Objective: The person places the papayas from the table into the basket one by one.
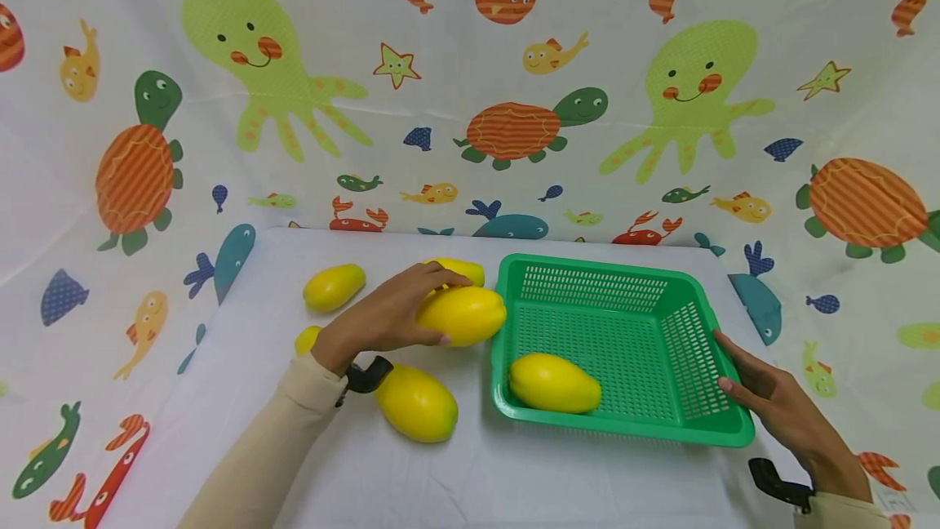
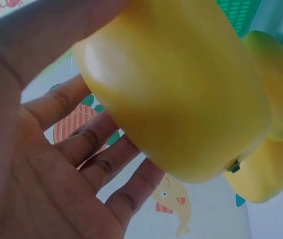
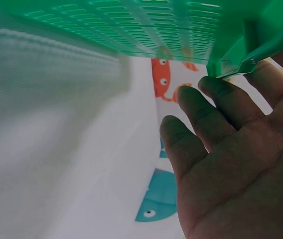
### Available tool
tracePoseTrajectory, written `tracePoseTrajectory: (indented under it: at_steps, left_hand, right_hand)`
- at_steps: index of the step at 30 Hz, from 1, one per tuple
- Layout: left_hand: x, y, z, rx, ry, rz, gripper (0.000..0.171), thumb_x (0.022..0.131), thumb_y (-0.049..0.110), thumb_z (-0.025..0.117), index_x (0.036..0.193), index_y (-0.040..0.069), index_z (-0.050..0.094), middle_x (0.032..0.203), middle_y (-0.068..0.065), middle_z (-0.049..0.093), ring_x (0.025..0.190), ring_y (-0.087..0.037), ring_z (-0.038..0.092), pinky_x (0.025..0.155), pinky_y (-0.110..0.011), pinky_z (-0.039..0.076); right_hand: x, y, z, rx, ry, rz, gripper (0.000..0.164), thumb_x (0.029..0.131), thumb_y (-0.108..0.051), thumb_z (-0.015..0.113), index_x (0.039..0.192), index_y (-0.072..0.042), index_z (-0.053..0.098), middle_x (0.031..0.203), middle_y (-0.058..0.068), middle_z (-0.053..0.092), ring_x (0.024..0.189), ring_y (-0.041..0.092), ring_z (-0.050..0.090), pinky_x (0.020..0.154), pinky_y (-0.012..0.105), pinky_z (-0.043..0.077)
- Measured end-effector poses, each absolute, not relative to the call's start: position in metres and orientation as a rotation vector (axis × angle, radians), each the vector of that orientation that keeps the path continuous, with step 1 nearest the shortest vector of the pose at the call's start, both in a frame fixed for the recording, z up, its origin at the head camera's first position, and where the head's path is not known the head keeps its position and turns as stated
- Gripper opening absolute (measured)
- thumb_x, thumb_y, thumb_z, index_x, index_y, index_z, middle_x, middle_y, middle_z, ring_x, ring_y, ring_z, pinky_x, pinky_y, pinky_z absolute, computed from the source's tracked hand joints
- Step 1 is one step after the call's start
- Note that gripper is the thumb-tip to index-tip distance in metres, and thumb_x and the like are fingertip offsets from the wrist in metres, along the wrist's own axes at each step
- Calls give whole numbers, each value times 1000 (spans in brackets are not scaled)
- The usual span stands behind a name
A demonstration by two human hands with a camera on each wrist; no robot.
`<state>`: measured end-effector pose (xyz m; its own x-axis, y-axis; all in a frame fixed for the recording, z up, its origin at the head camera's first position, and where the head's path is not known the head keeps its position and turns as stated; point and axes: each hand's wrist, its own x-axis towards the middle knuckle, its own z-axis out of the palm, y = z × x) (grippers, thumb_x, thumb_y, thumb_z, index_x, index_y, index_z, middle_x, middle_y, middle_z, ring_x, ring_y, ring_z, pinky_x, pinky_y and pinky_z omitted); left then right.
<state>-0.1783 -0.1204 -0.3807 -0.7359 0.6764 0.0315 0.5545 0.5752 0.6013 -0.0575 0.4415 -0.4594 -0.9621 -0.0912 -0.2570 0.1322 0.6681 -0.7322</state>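
My left hand (image 1: 396, 310) holds a yellow mango (image 1: 464, 317) above the table, beside the left rim of a green plastic basket (image 1: 587, 423). In the left wrist view the thumb lies over the mango (image 2: 176, 94) and the fingers reach around its far side; a small green stem shows at its end. My right hand (image 1: 782, 406) grips the basket's right rim between thumb and index finger. Seen from the right wrist, the other fingers (image 3: 196, 117) extend below the rim, outside the basket. Another mango (image 1: 554, 383) lies in the basket's front left corner.
Left of the basket several more mangoes lie on the white cloth: one at the back left (image 1: 334, 287), one in front (image 1: 417, 403), one behind my left hand (image 1: 458, 269), and one partly hidden by my wrist (image 1: 307, 340). A sea-animal print curtain (image 1: 441, 186) stands behind.
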Motion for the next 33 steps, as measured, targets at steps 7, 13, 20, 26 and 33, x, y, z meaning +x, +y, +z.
tracePoseTrajectory:
  at_steps: [7, 13, 20, 26, 33]
  left_hand:
    - [-181, -110, -376, 1110, 2601, 885, 73, 86, 30, 90, 150, 19, 57, 151, -2, 57, 135, -26, 53, 118, -52, 47]
    - [-182, -101, -374, 1130, 2595, 867, 73, 88, 33, 88, 151, 20, 55, 147, -3, 58, 131, -25, 53, 117, -52, 47]
    - [-186, -88, -370, 1165, 2580, 874, 71, 88, 35, 87, 150, 20, 56, 143, -2, 60, 127, -22, 54, 115, -48, 49]
    - [-188, -77, -367, 1199, 2566, 881, 70, 87, 34, 87, 148, 21, 57, 144, -3, 59, 128, -22, 54, 115, -47, 49]
    - [-193, -63, -366, 1245, 2553, 884, 70, 87, 34, 88, 148, 20, 57, 141, -4, 60, 127, -23, 53, 114, -46, 49]
  right_hand:
    - [-57, 441, -460, -32, 2638, -1224, 73, 112, -35, 55, 171, -34, 12, 176, -11, 10, 130, -31, 22, 95, -4, 33]
    - [-56, 441, -462, -45, 2639, -1239, 73, 112, -33, 55, 171, -34, 12, 175, -15, 10, 133, -30, 20, 97, -5, 31]
    - [-56, 440, -462, 25, 2612, -1227, 74, 111, -39, 55, 170, -39, 9, 179, 2, 3, 167, 20, 5, 98, -5, 25]
    - [-55, 440, -461, 33, 2596, -1240, 74, 112, -38, 55, 170, -38, 9, 179, 11, 2, 165, 40, 3, 107, -1, 26]
    - [-56, 439, -460, 56, 2597, -1226, 75, 111, -41, 55, 169, -41, 9, 179, 8, 2, 162, 50, 4, 98, -5, 23]
